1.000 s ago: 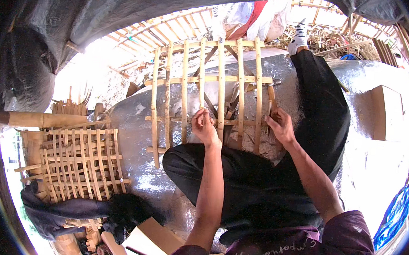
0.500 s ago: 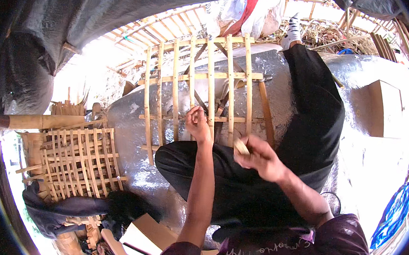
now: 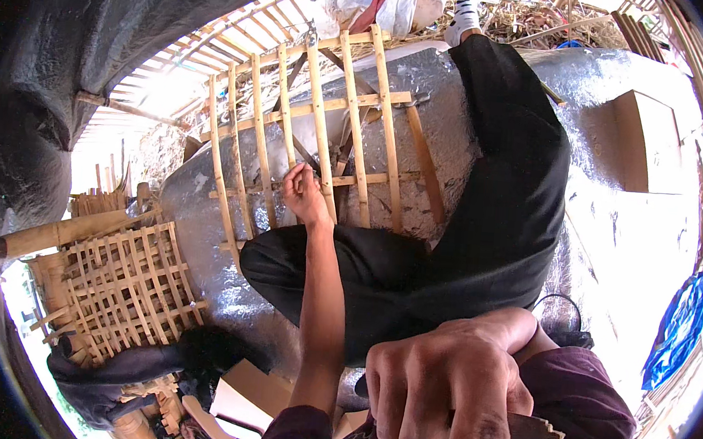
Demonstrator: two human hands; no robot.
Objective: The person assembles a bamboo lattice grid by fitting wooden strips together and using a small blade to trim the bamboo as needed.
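A lattice of pale bamboo slats (image 3: 319, 127) stands tilted in front of my bent leg, its long strips crossed by several rails. My left hand (image 3: 306, 198) rests at its lower middle, thumb and fingers pinched together against a slat; whatever is between them is too small to make out. Close to the view, at the lower right, my right hand (image 3: 446, 381) is raised in a fist. From that fist sticks out a short piece of wood (image 3: 536, 437) with a rough, jagged end. The rest of the piece is hidden by the fingers.
A woven bamboo panel (image 3: 127, 285) leans at the left, below a thick bamboo pole (image 3: 65, 234). Cardboard boxes stand at the right (image 3: 649, 142) and lower left (image 3: 253, 396). My black-trousered leg (image 3: 518, 166) stretches over the silvery sheet (image 3: 621, 214). A blue plastic sheet (image 3: 678, 328) hangs right.
My right hand has come up from beside the lattice toward the view, still gripping the wood. The left hand stays at the slats. The whole scene has shifted up and left in view.
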